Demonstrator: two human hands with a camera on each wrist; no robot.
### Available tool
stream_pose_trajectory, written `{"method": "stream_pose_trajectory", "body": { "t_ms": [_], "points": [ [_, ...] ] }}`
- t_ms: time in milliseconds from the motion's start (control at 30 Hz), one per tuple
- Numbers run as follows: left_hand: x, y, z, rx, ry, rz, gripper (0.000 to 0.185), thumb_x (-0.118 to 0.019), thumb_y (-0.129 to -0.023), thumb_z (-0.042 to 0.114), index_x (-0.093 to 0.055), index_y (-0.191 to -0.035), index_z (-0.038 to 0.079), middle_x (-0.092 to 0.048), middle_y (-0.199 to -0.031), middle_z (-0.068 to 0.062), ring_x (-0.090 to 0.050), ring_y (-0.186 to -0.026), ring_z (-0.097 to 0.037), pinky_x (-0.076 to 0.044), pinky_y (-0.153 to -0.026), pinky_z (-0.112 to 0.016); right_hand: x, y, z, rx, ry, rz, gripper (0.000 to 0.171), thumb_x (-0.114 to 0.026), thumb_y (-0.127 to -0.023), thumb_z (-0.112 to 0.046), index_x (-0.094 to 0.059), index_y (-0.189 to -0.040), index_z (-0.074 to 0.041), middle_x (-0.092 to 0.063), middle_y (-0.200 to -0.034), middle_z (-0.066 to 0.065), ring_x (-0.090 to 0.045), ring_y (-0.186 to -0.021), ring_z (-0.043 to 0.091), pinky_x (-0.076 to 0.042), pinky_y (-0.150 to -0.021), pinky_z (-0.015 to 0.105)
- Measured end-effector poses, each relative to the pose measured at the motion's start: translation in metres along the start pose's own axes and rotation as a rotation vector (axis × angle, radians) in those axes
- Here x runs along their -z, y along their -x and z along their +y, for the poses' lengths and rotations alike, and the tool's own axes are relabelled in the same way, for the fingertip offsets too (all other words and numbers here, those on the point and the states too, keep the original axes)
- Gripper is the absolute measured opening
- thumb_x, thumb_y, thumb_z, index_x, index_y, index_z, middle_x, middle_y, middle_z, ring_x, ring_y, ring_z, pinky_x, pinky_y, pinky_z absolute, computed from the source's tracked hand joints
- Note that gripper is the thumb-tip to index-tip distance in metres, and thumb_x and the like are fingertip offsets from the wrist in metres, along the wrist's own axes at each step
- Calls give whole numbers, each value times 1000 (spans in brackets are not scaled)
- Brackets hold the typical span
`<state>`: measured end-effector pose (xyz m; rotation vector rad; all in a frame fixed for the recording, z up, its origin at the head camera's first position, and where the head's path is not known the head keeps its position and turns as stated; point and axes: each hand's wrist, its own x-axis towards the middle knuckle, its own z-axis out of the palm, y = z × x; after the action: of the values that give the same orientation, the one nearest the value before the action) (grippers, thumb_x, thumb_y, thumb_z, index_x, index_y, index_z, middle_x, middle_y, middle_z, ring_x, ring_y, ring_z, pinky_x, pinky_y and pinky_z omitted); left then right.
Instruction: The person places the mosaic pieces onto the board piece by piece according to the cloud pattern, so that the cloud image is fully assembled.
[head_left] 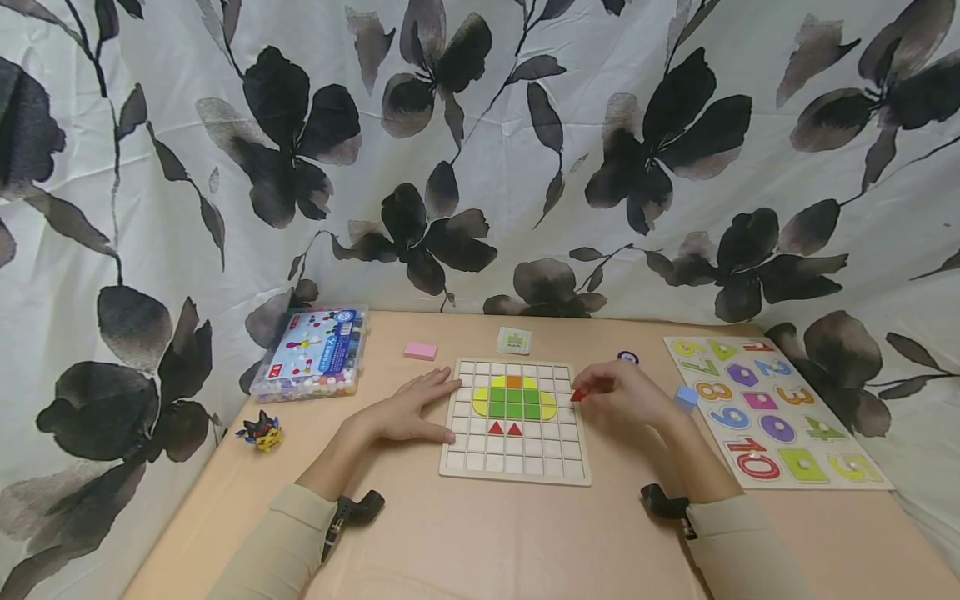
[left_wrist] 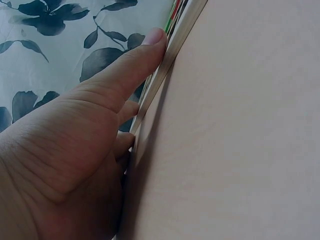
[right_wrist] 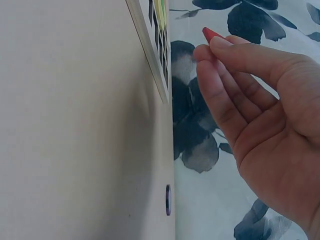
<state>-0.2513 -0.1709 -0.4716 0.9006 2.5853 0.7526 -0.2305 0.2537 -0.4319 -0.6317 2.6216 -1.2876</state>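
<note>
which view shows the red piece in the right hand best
The right wrist view: the red piece sticks out clear above the pinching fingertips. The head view shows it only as a small red spot beside the grid board. The left wrist view misses it.

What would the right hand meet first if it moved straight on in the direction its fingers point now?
Probably the right edge of the wooden grid board: the right hand, pinching a small red piece, points left toward it. Its height above the board is unclear.

Two boards [head_left: 514, 467] [head_left: 862, 479], three red triangles [head_left: 496, 428] [head_left: 514, 429] [head_left: 577, 396]
</note>
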Motion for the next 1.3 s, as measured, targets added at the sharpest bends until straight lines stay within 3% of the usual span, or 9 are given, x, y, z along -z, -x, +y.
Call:
{"method": "stream_pose_trajectory", "body": {
  "t_ms": [433, 800, 1300],
  "points": [
    [0, 0, 0, -6, -9, -2, 99, -75, -86, 64, -32, -165, 23, -9, -177, -9, -5, -163, -33, -5, -132, -57, -29, -11, -21, -25, 7, 15, 24, -80, -90, -6, -79, -113, -7, -76, -97, 1, -65, -85, 21, -54, -75, 22],
    [1, 0, 1, -19, -14, -1, 99, -75, -86, 64, -32, -165, 22, -10, -176, -10, -6, -163, -33, -6, -131, -57, -52, -21, -30, 100, 13, -63, 12, -81, -89, -4, -80, -100, -7, -76, -93, 1, -61, -88, 19, -52, -75, 22],
    [1, 0, 0, -11, -6, -3, 99, -75, -86, 64, -32, -165, 23, -9, -176, -9, -5, -163, -33, -5, -131, -58, -65, -23, -29, 106, 29, -195, 14, -78, -88, 2, -81, -93, -11, -73, -81, -2, -62, -76, 13, -53, -66, 22]
  ]
}}
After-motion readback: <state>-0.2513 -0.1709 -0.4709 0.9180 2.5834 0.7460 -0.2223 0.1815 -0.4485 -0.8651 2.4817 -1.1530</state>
